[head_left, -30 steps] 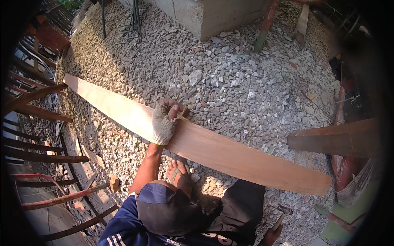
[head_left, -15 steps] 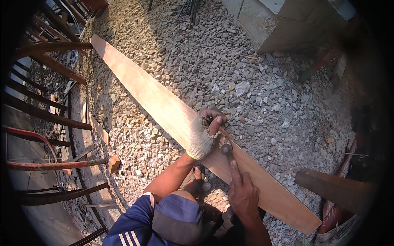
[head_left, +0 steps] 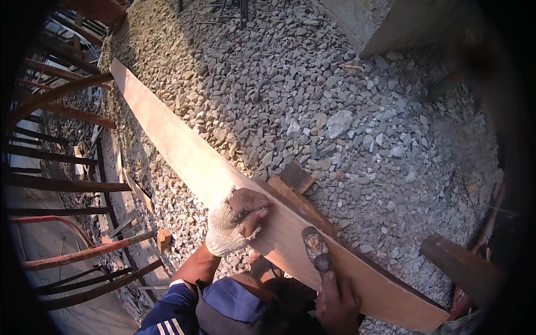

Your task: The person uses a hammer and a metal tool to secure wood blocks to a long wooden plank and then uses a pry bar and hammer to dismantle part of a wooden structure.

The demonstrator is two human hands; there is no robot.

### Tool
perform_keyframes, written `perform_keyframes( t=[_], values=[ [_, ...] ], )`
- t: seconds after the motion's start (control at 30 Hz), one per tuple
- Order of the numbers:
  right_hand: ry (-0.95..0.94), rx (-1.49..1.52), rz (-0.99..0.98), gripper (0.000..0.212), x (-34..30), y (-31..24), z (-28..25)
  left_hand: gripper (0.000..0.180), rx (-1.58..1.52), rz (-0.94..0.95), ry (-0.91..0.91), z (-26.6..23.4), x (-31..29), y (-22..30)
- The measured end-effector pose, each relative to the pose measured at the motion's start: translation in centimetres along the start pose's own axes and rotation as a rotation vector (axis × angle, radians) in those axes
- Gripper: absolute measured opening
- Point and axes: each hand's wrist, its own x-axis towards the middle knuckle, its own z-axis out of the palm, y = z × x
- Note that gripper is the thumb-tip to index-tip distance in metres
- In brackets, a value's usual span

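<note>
A long, pale wooden board (head_left: 167,145) runs diagonally from the far left to the near right. My left hand (head_left: 237,220), in a white knitted glove with bare fingertips, rests on its middle. Its thumb and fingers are curled together, and whatever they may pinch is too small to make out. My right hand (head_left: 338,304) grips a hammer (head_left: 316,251) by the handle, close under the head. The hammer head is over the board's near half, right of my left hand; I cannot tell whether it touches. A wooden piece (head_left: 301,204) sticks out from under the board's far edge.
Grey gravel (head_left: 279,100) covers the ground around the board. Curved rusty bars (head_left: 67,184) stand along the left side. A small wood block (head_left: 163,239) lies near them. A concrete block (head_left: 385,22) is at the far right, and a dark beam (head_left: 460,268) at the near right.
My left hand has moved left and nearer from the board's far edge, uncovering the wooden piece there. The hammer has come nearer with my right hand. The view has shifted somewhat.
</note>
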Motion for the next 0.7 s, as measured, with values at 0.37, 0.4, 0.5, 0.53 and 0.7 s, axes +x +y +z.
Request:
perform_keyframes(
  t=[0.37,0.4,0.5,0.53,0.7],
  values=[
    [0.076,0.077,-0.021,0.062,0.2,0.9,0.1,0.024,0.193,0.211,-0.080,-1.3,-0.2,-1.2],
    [0.071,0.084,-0.021,0.062,0.3,0.7,0.0,0.024,0.191,0.197,-0.089,-1.4,-0.3,-1.3],
    [0.171,0.067,-0.061,0.052,0.3,1.1,1.4,0.024,0.184,0.229,-0.108,-1.3,0.2,-1.3],
    [0.225,0.053,-0.078,0.046,0.2,1.3,1.9,0.024,0.213,0.247,-0.154,-1.5,0.6,-0.9],
    [0.144,0.251,0.008,0.067,2.4,1.5,1.4,0.009,0.084,0.079,-0.251,-2.3,1.2,-0.8]
  ],
)
